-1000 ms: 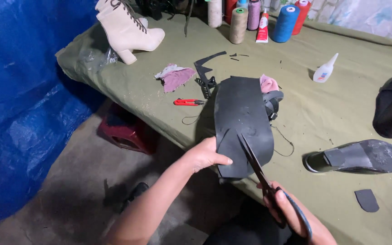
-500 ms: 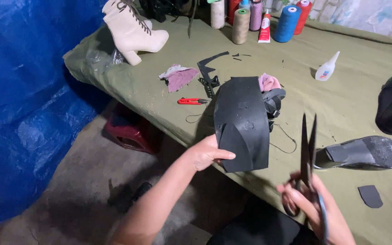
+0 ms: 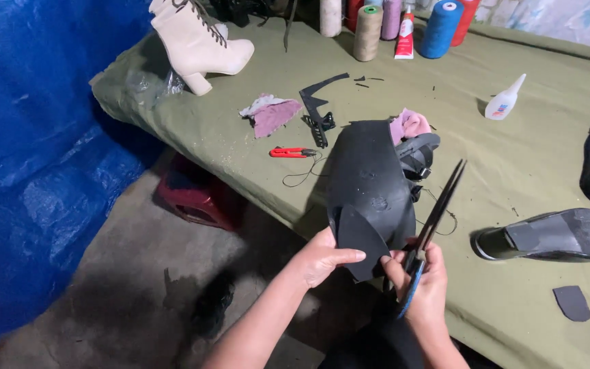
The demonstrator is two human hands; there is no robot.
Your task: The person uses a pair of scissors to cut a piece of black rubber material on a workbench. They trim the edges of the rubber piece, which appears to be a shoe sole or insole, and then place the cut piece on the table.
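My left hand [image 3: 319, 258] pinches the lower edge of a large black leather sheet [image 3: 367, 191], where a cut flap folds out toward me. My right hand [image 3: 421, 283] grips black scissors with blue handles [image 3: 431, 225]; their blades point up and to the right, slightly apart, just beside the sheet's right edge. The fingertips of my right hand also touch the sheet's bottom corner. Behind the sheet lies a dark strappy shoe with a pink cloth [image 3: 411, 137] on the olive-covered table [image 3: 534, 157].
On the table stand a cream lace-up boot [image 3: 196, 41], thread cones [image 3: 438, 27], a glue tube and a white glue bottle [image 3: 503, 99]. Red snips [image 3: 291, 152], black scraps, a black shoe sole-up [image 3: 554, 236] and a small heel piece [image 3: 571, 302] lie around. Blue tarp hangs left.
The scissors came out of the cut in the sheet, swung upright at the right, then moved back in beside the sheet. My right hand now touches the sheet's bottom corner.
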